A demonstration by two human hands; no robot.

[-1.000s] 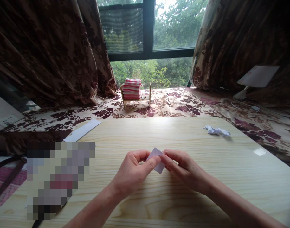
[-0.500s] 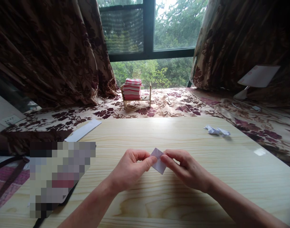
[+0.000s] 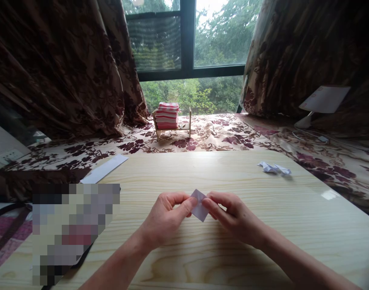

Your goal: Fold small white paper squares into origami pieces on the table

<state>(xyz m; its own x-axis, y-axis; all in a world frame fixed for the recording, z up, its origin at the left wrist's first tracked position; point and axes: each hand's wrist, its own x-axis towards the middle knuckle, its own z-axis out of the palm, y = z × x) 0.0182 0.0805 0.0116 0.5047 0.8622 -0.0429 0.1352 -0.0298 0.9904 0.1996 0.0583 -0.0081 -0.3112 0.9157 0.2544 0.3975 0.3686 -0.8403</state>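
A small folded paper square (image 3: pixel 199 209) is held up between my two hands, turned so one corner points toward me. My left hand (image 3: pixel 169 213) pinches its left corner between thumb and fingers. On the other side, my right hand (image 3: pixel 232 213) pinches the right corner, thumb on top and fingers partly tucked behind. Both hands hover close over the pale wooden table (image 3: pixel 178 257). Folded white paper pieces (image 3: pixel 274 168) lie at the table's far right.
A white paper strip (image 3: pixel 105 168) lies at the table's far left, behind a pixelated object (image 3: pixel 75 229) with a dark edge. Beyond the table, a small rack (image 3: pixel 172 129) holds folded red-and-white cloths (image 3: pixel 167 115) on the floral-covered ledge. A lamp (image 3: pixel 325 98) stands at right.
The whole view has shifted slightly. Both hands keep their pinch on the paper square; its tilt looks nearly the same, and the right fingers show a little more beneath it.
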